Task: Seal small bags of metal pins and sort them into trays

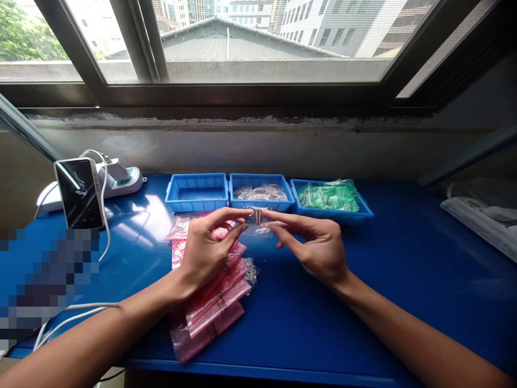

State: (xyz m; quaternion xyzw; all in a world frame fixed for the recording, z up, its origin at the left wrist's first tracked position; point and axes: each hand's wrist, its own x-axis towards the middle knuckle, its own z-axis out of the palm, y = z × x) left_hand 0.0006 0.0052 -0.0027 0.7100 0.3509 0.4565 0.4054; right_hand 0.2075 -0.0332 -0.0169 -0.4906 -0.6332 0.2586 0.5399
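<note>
A small transparent plastic bag with shiny metal pieces inside hangs between my two hands, in front of the middle bin. My left hand pinches its left edge between thumb and fingers. On the other side, the fingertips of my right hand close on its right edge. Beneath my left hand and forearm lies a fanned stack of pink plastic bags with dark printed marks. Beside that stack is another transparent packet of small metal parts, partly covered by the pink bags.
Along the back stand a blue bin with nothing visible in it, a middle blue bin of small metal packets, and a right blue bin holding green bags. A phone, power strip and white cables occupy the left.
</note>
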